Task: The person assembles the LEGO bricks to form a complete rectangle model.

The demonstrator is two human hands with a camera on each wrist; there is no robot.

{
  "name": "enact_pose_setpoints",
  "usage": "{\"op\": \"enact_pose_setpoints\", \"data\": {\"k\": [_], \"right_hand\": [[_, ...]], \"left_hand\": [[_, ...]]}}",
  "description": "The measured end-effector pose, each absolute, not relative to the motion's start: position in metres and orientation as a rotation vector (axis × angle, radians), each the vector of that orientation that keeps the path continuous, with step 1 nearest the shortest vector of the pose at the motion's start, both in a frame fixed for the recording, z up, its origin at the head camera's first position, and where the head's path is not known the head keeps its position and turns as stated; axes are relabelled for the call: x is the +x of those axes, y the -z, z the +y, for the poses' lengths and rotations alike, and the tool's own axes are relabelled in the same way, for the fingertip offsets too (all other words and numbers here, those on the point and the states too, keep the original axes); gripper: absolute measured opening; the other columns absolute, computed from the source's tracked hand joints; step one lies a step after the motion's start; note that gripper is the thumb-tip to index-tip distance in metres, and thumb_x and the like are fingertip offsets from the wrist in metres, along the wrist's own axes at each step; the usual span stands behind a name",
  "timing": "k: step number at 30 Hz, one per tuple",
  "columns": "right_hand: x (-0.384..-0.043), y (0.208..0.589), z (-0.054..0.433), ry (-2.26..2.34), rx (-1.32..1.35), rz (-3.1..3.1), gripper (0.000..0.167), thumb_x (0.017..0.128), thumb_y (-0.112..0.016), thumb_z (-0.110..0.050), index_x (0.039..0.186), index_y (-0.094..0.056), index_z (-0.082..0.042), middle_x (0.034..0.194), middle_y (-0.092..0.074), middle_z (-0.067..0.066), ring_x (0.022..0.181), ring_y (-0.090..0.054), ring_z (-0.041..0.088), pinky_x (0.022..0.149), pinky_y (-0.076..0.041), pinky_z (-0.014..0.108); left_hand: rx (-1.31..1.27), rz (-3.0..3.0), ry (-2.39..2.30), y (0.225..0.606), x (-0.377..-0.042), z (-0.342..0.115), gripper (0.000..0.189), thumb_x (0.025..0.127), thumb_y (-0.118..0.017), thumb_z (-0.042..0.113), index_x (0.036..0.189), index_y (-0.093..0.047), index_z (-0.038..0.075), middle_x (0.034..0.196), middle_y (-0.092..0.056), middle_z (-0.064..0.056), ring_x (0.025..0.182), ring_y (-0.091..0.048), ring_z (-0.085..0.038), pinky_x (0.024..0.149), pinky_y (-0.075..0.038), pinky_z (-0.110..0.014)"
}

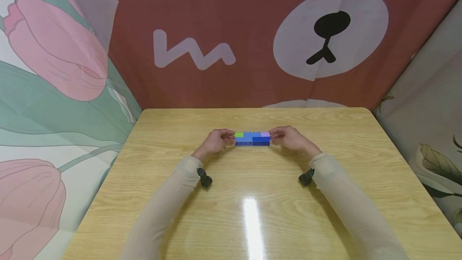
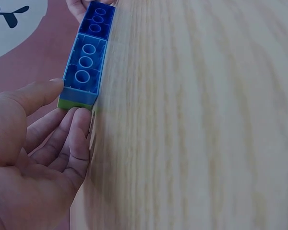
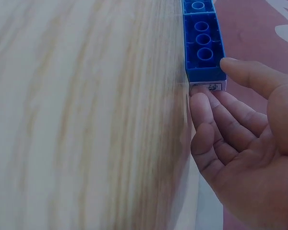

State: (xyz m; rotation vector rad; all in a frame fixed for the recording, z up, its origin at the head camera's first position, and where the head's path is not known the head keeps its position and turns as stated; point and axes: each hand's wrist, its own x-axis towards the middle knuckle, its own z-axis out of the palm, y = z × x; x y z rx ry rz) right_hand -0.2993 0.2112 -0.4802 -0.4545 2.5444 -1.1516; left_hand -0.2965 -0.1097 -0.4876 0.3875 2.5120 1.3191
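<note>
A short row of joined toy building bricks (image 1: 252, 139) is held near the back of the table. Green (image 1: 239, 135), light blue (image 1: 252, 135) and lilac (image 1: 265, 134) bricks form one layer, fixed to a layer of a light blue brick (image 2: 84, 62) and a dark blue brick (image 3: 204, 40). Their hollow undersides, with round tubes, face the wrist cameras. My left hand (image 1: 216, 141) grips the left end, thumb at the blue edge and fingers against the green end. My right hand (image 1: 290, 137) grips the other end, thumb on the dark blue corner, fingertips at the lilac end.
The wood-grain table (image 1: 252, 175) reaches back to a brown curtain (image 1: 252, 83) printed with an animal face. Floral cloth (image 1: 54, 131) hangs on the left and another patterned cloth (image 1: 426, 103) on the right. Each wrist wears a small black camera (image 1: 205, 177).
</note>
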Motion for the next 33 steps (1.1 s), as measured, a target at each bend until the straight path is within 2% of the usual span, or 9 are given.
{"op": "enact_pose_setpoints", "data": {"k": [20, 33], "right_hand": [[-0.298, 0.482, 0.216, 1.128, -0.515, 2.579, 0.038, 0.097, -0.066, -0.02, 0.133, -0.062, -0.007, 0.12, -0.071, 0.013, 0.111, -0.067, 0.028, 0.092, -0.055, 0.042], [-0.295, 0.479, 0.221, 1.138, -0.497, 2.612, 0.035, 0.098, -0.065, -0.019, 0.131, -0.063, -0.007, 0.116, -0.072, 0.012, 0.106, -0.068, 0.027, 0.084, -0.055, 0.036]], "left_hand": [[0.412, 2.534, -1.364, 0.489, -0.295, -0.115, 0.036, 0.097, -0.067, 0.019, 0.131, -0.064, 0.008, 0.117, -0.071, -0.01, 0.097, -0.067, -0.02, 0.074, -0.057, -0.029], [0.377, 2.556, -1.356, 0.482, -0.292, -0.124, 0.034, 0.1, -0.063, 0.023, 0.131, -0.065, 0.009, 0.117, -0.071, -0.01, 0.098, -0.067, -0.023, 0.076, -0.056, -0.034]]}}
